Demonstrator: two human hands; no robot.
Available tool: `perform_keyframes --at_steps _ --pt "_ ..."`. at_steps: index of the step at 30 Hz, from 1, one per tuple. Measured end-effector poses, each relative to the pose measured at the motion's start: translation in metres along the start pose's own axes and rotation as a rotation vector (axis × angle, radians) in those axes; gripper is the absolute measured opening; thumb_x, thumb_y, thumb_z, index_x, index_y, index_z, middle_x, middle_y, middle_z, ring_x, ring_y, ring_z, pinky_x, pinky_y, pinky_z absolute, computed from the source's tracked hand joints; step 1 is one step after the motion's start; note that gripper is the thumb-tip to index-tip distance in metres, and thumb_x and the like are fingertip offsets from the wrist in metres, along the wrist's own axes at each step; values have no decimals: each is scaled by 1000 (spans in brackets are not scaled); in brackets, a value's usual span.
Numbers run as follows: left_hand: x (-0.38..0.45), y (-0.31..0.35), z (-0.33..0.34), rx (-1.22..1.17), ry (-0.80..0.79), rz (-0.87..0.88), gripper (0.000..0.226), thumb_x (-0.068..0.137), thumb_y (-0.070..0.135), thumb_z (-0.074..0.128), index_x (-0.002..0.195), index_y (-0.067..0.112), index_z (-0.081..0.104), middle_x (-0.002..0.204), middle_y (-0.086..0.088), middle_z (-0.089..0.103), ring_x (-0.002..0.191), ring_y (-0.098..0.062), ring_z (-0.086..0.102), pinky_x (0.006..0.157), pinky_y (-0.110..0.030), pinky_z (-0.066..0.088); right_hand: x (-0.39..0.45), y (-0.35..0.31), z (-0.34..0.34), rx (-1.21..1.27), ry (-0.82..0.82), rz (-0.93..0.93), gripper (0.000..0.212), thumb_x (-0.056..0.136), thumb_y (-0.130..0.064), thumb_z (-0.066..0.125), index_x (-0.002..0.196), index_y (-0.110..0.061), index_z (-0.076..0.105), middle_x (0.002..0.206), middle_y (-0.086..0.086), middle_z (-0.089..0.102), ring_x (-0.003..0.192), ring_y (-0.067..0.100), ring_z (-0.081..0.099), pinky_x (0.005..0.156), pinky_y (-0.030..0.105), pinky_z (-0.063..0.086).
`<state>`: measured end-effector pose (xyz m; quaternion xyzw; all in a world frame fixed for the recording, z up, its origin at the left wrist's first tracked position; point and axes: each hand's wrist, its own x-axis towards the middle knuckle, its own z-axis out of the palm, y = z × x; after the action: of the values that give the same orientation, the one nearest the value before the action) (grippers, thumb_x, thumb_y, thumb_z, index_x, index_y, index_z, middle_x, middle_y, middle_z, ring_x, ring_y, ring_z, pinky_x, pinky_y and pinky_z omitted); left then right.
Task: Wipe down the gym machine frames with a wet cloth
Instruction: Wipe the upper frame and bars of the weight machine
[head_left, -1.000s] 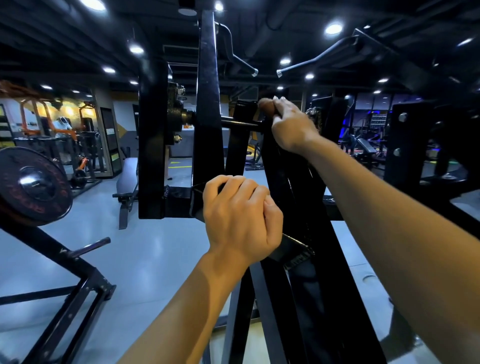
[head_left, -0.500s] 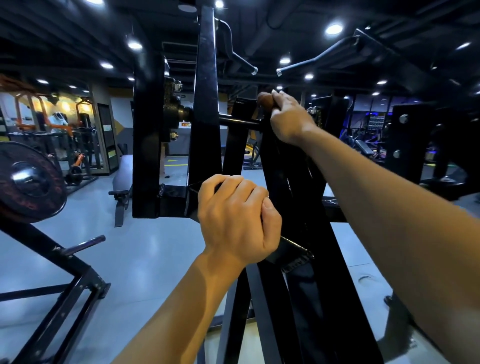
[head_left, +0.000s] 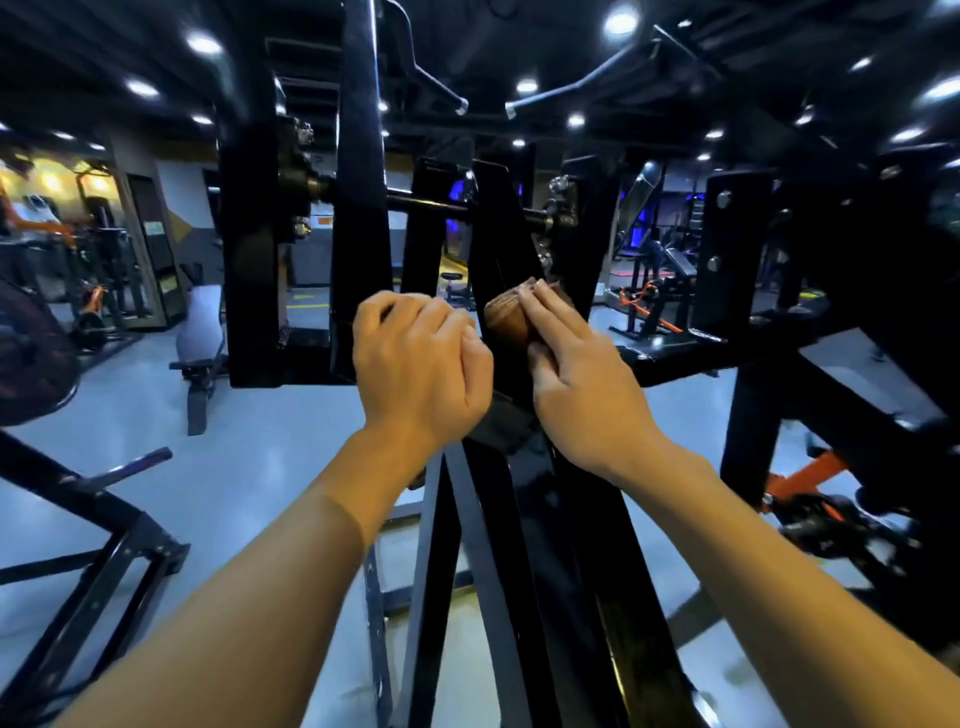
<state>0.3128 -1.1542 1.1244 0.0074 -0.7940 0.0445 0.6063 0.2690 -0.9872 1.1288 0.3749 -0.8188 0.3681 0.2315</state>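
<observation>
Glossy grey floor (head_left: 249, 467) is seen, reflecting round ceiling lights (head_left: 621, 23) set in a dark ceiling. A padded bench (head_left: 200, 338) stands left; orange-framed machines (head_left: 649, 306) are ranged further back.

The left hand (head_left: 421, 364) covers the part of the black frame (head_left: 545, 545) it grips. The right hand (head_left: 582, 384) hides most of the brown cloth (head_left: 506, 322). Both forearms and the frame run off the bottom edge. The weight plate (head_left: 31, 353) at left is blurred and cropped.
</observation>
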Motion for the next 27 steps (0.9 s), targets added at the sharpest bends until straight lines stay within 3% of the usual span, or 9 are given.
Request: perform_keyframes --at_steps 5,9,11,13,14,16,21,24,27 --pt "1 6 -18 40 -150 -10 41 101 27 37 81 12 70 82 -2 68 88 -25 59 97 -43 38 -55 1 -22 -22 -111 -30 59 109 -11 46 163 -26 29 171 -15 16 145 21 37 115 24 34" --pt "2 8 -35 -76 -382 -57 49 99 40 34 114 15 73 120 -3 68 124 -25 53 117 -42 22 -94 2 -47 -16 -227 -27 57 110 -12 43 162 -31 31 169 -21 20 153 6 25 116 15 26" --pt "0 12 -46 -145 -439 -59 47 99 39 40 127 15 69 137 -5 61 137 -26 45 123 -42 14 -108 -1 -65 56 -290 44 52 111 -13 44 158 -36 40 162 -18 39 144 2 39 110 9 29" --pt "-6 18 -55 -234 -413 -65 38 99 31 50 125 13 72 141 -9 58 140 -28 42 122 -43 20 -118 -8 -85 293 -292 227 45 111 -17 43 142 -46 56 132 -9 67 108 3 65 89 17 48" --pt "-12 22 -59 -283 -402 -77 34 99 28 53 121 12 74 138 -9 59 138 -28 43 119 -43 27 -123 -14 -94 475 -258 355 41 112 -19 43 132 -48 63 118 -2 74 95 10 71 79 25 56" --pt "-22 33 -65 -376 -387 -100 28 97 24 55 111 12 76 123 -6 66 129 -27 49 112 -42 40 -133 -20 -106 839 -194 566 36 112 -22 40 123 -40 70 115 12 76 90 23 76 70 37 64" --pt "-38 67 -99 -590 -496 -284 18 97 19 57 99 24 75 77 10 67 76 -8 57 71 -21 47 -141 -24 -109 1442 -181 812 48 105 -42 49 123 -5 76 113 20 72 87 23 69 71 29 63" --pt "-39 88 -117 -779 -718 -537 17 100 25 56 97 20 72 81 -2 73 64 -15 63 63 -26 56 -139 -34 -102 1536 -182 819 47 99 -37 56 120 1 75 119 22 70 97 26 67 83 31 62" --pt "-38 97 -137 -1081 -1034 -930 50 103 57 46 110 11 66 95 -13 76 79 -28 74 73 -45 64 -140 -45 -90 1391 -141 802 47 107 -40 46 118 -4 75 121 17 74 98 26 74 87 43 62"
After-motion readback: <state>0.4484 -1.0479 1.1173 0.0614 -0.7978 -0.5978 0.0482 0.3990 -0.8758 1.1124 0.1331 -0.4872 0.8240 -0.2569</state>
